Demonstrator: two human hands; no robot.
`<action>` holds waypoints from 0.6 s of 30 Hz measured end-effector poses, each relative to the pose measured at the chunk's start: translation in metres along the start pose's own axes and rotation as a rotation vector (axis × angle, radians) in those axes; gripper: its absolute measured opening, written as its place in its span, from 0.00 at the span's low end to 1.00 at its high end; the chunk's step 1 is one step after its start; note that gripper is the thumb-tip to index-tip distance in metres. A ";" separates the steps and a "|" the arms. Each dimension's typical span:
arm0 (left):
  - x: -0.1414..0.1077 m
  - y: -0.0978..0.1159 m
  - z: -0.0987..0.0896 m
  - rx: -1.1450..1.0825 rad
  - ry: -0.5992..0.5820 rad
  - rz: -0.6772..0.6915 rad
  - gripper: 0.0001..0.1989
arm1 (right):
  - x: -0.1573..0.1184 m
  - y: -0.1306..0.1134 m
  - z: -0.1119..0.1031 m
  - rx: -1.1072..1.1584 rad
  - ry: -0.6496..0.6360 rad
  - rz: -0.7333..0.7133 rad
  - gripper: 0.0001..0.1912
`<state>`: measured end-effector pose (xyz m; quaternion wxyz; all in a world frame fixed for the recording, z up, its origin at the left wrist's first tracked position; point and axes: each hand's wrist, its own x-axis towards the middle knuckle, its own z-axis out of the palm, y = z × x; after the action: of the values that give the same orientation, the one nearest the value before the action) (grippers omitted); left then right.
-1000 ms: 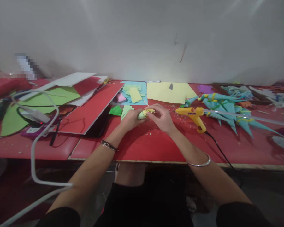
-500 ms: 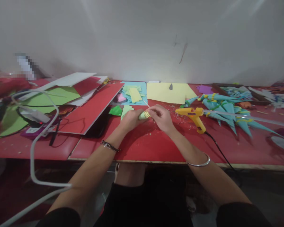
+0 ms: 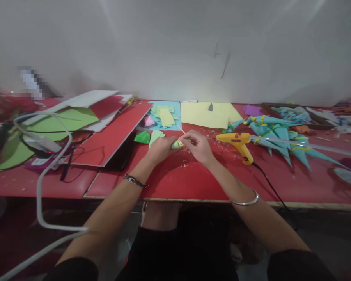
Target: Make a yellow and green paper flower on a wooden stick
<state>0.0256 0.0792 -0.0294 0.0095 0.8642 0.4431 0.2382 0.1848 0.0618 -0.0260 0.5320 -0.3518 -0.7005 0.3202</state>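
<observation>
"Less of the striped yellow end of the pale green roll (image 3: 176,144) shows than a second ago, and the right hand (image 3: 199,146) sits a touch farther left."

"Where is the roll now?"

"Between the two hands, over the middle of the red desk (image 3: 187,183). The left hand (image 3: 160,149) has it, fingers curled closed around its body."

"And the right fingers?"

"Bent inward, tips drawn close together at the striped end. I cannot tell whether they pinch it; the hand hides the contact."

"What is the thin thing behind them?"

"A pale stick (image 3: 179,127), slanting from near the right fingertips toward the blue sheet (image 3: 176,105). Whether anything holds it, I cannot tell."

"What else lies close by?"

"Light green pieces (image 3: 156,136) just beside the left hand, then a bright green bundle (image 3: 142,137). On the other side, near the right hand, a yellow glue gun (image 3: 236,140) lies on the desk. Its clear rod (image 3: 298,143) sticks out behind, across the blue cones (image 3: 280,132)."

"And toward the wall (image 3: 175,50)?"

"A pale yellow sheet (image 3: 203,116), lying flat beside the blue one."
</observation>
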 end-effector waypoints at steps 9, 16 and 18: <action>0.005 0.002 0.006 -0.348 0.116 -0.012 0.11 | 0.001 0.000 0.001 0.117 0.014 0.052 0.16; 0.005 0.006 0.002 -0.691 0.065 -0.014 0.11 | -0.002 -0.005 0.001 -0.105 -0.161 -0.142 0.16; 0.005 0.006 0.003 -0.694 0.038 -0.015 0.09 | -0.002 -0.005 0.001 -0.146 -0.158 -0.159 0.13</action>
<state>0.0337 0.0801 -0.0289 0.2961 0.8016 0.3422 0.3906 0.1837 0.0572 -0.0231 0.4720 -0.3065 -0.7872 0.2519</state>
